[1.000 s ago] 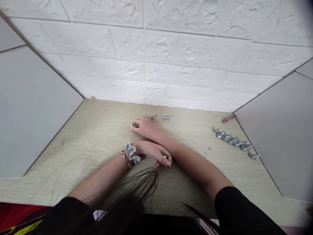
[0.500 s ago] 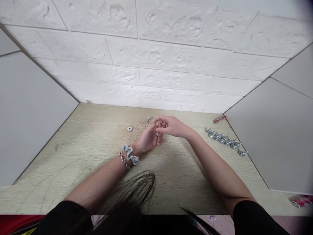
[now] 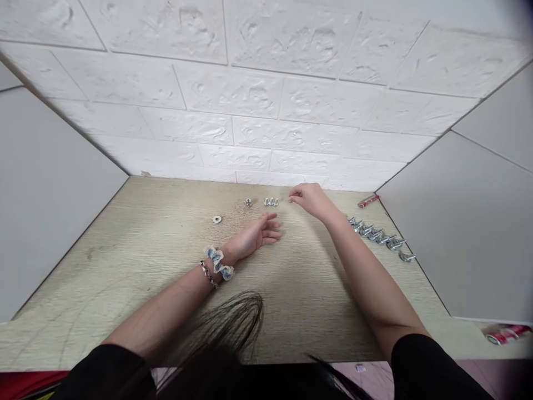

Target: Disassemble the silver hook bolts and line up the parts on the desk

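My left hand (image 3: 255, 235) rests palm up on the wooden table (image 3: 125, 261), fingers stretched out and holding nothing; a scrunchie and a chain bracelet sit on its wrist. My right hand (image 3: 310, 198) reaches to the far edge, fingertips pinched together near the tabletop, just right of a small group of metal bolts (image 3: 271, 202). What the pinch holds is too small to make out. A metal nut (image 3: 249, 203) stands left of the bolts, and a flat washer (image 3: 217, 219) lies further left.
A row of several assembled bolts (image 3: 377, 235) lies along the right side by the grey partition (image 3: 470, 222). A red lighter (image 3: 368, 200) lies in the far right corner. Another grey partition (image 3: 45, 200) walls the left. A white brick wall stands behind.
My right hand left the washer at the left, came to my left palm, then moved right past the bolts. My left hand turned over and opened flat.
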### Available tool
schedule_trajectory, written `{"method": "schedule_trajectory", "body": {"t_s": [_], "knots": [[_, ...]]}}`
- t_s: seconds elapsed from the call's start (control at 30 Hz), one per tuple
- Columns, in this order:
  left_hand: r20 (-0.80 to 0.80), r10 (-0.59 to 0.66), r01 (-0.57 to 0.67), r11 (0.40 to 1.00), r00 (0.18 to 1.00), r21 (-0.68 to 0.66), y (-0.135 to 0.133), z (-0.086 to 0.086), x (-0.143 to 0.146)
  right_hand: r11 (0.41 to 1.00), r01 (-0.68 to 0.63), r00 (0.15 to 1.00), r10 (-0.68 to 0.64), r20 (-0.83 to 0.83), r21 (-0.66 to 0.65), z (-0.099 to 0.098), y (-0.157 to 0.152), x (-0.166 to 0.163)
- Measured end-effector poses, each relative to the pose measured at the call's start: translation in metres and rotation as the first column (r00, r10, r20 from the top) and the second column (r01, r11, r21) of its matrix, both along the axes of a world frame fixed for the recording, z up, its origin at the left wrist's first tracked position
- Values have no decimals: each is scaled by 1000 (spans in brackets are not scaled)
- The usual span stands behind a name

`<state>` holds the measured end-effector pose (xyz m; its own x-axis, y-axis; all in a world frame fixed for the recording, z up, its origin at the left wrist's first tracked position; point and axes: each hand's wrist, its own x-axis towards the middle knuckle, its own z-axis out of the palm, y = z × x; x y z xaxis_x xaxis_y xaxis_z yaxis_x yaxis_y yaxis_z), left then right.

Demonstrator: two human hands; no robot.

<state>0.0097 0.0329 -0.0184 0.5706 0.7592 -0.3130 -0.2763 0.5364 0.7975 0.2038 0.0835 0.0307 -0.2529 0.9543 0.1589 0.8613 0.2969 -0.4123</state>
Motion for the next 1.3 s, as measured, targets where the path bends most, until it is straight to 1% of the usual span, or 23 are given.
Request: {"method": "schedule_trajectory", "body": {"t_s": [0.03,0.1,0.2,0.3,0.47,0.57,0.63,0.73,0.77,0.8,0.83,0.87,0.9,0.93,0.97,1.0,1.03,1.07,1.1,1.13,1.2,1.3], "knots": [[-4,-12,12,1000,1000,-1,0,-1,0,1000,7,999,-7,38,6,-5,5,5],[-22,-16,16,1000,1000,9,0,-3,0,1000,-19,996,19,89,3,-17,11,10],[-49,-8,10,999,999,36,1,-4,0,998,-62,992,61,112,10,-30,15,7],[-54,-8,11,999,999,46,1,-4,1,999,-51,995,50,83,9,-39,15,0],[-82,-14,19,997,997,69,0,-3,2,999,-42,999,42,-20,-8,-46,17,-8],[-103,-17,25,997,995,76,0,-3,2,999,-36,998,37,-44,9,-43,13,-9],[-120,-21,31,997,993,76,0,-3,2,999,-12,999,14,-40,42,-35,4,-4],[-134,-27,40,995,991,90,-1,-3,2,993,60,998,-61,13,102,-17,-26,19],[-136,-27,41,994,990,98,-1,-4,2,989,87,994,-93,51,120,-11,-40,32],[-138,-27,42,994,990,105,-1,-4,2,980,143,984,-156,87,140,-6,-55,47],[-140,-29,44,993,990,111,-1,-4,2,960,235,960,-253,116,150,-3,-72,65],[-144,-30,46,992,989,115,-1,-4,2,925,343,919,-366,143,162,-2,-90,83],[-147,-31,49,992,989,118,-1,-4,2,874,454,861,-480,168,173,-3,-107,103],[-152,-33,52,991,988,120,-1,-4,2,810,559,787,-586,196,176,-6,-124,122],[-155,-34,53,991,987,122,-1,-3,2,731,656,697,-683,219,190,-12,-139,140],[-158,-35,55,991,987,123,-2,-3,2,656,730,610,-752,250,190,-19,-153,156],[-159,-35,55,991,987,123,-2,-3,2,626,761,572,-771,280,171,-28,-164,170],[-160,-34,54,991,987,124,-2,-2,2,585,791,530,-801,277,180,-37,-173,181],[-159,-34,54,991,987,126,-2,-2,2,571,801,514,-810,283,179,-47,-180,188],[-158,-34,54,990,987,128,-3,-2,2,573,800,515,-808,287,177,-56,-185,193],[-162,-33,55,990,986,130,-3,-1,2,598,783,542,-791,285,171,-71,-189,198],[-178,-32,56,989,983,134,-3,-2,2,617,772,566,-777,275,155,-83,-185,198]]}}
